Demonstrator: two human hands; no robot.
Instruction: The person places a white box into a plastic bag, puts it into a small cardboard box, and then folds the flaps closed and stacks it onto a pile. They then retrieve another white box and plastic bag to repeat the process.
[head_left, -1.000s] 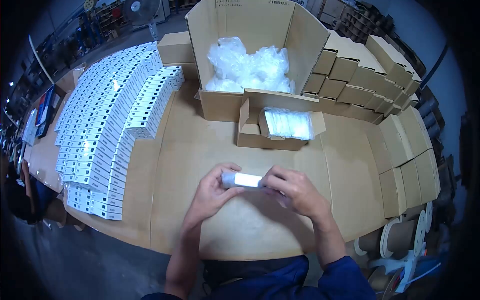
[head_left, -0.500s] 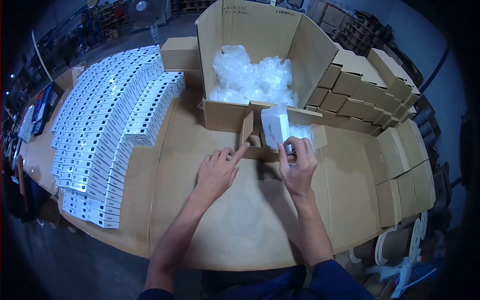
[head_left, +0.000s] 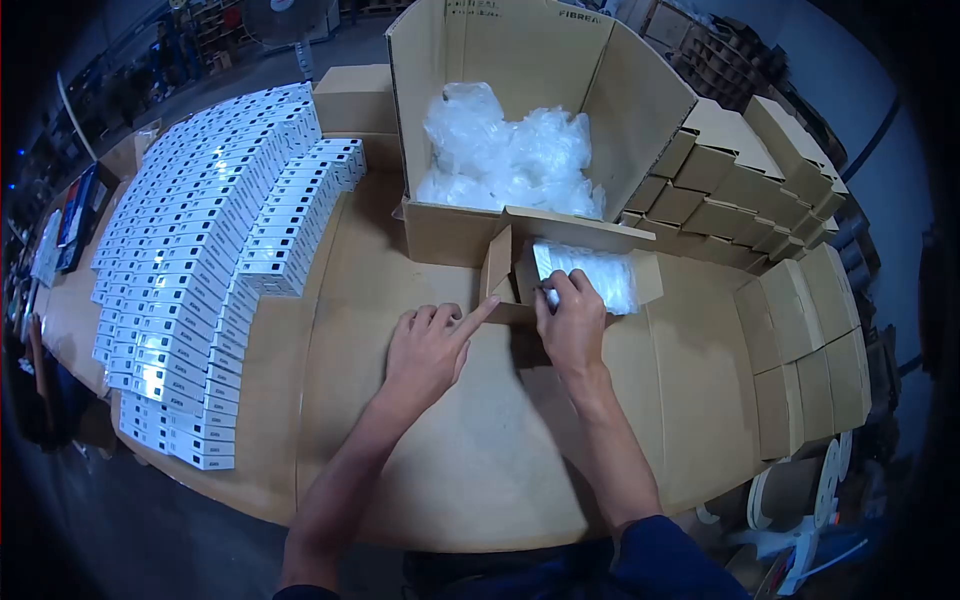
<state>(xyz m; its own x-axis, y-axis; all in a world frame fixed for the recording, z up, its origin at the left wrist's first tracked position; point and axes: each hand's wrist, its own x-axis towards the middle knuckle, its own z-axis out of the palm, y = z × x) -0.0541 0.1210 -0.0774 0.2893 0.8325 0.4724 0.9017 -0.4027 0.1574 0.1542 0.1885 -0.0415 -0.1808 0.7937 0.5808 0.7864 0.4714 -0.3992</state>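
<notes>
A small open cardboard box (head_left: 520, 312) stands in front of me with its flaps up. Inside it, white packets in clear plastic wrap (head_left: 605, 275) stand in a row towards the right. My right hand (head_left: 572, 325) reaches into the box, its fingers closed at the near end of this row on a plastic-wrapped white packet; the fingers hide most of their grip. At the box's left front corner, my left hand (head_left: 430, 345) rests its outstretched index finger by the left flap (head_left: 497, 265). Its other fingers are loosely bent and hold nothing.
Behind the small box stands a large carton (head_left: 530, 50) with crumpled clear plastic bags (head_left: 510, 150). Many white labelled boxes (head_left: 190, 250) are stacked on the left. Folded cardboard boxes (head_left: 740, 180) are piled at back right, with more boxes (head_left: 810, 350) along the right edge.
My right hand has lowered the wrapped white packet from above the box down into it, moving slightly left. My left hand stays by the left flap.
</notes>
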